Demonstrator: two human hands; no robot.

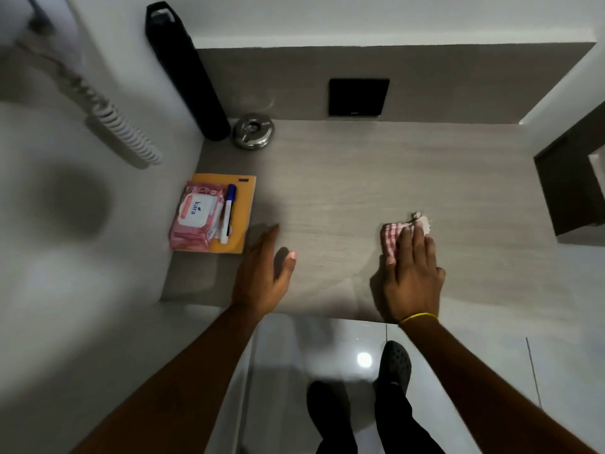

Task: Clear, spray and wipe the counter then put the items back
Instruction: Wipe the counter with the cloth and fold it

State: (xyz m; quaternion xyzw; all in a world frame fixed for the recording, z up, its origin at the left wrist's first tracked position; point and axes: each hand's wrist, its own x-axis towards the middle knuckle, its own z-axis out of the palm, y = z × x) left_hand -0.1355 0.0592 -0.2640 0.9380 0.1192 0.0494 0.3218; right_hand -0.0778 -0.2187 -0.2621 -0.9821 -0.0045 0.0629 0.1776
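Note:
My right hand (413, 273) presses flat on a red-and-white checked cloth (397, 232) on the grey counter (343, 178), right of centre. My left hand (262, 273) hovers open near the counter's front, fingers together, thumb apart, holding nothing. At the left edge lies an orange notebook (242, 204) with a pink wipes pack (194, 216) and a blue-capped marker (228, 214) on top. A tall black bottle (186, 73) leans in the back left corner beside a round metal ashtray (253, 131).
A black square panel (358, 97) sits in the back wall. A coiled white cord (121, 122) hangs on the left wall. A dark recess (569, 188) lies at the right. My black shoes (394, 365) stand on a glossy tiled floor below the counter's front edge.

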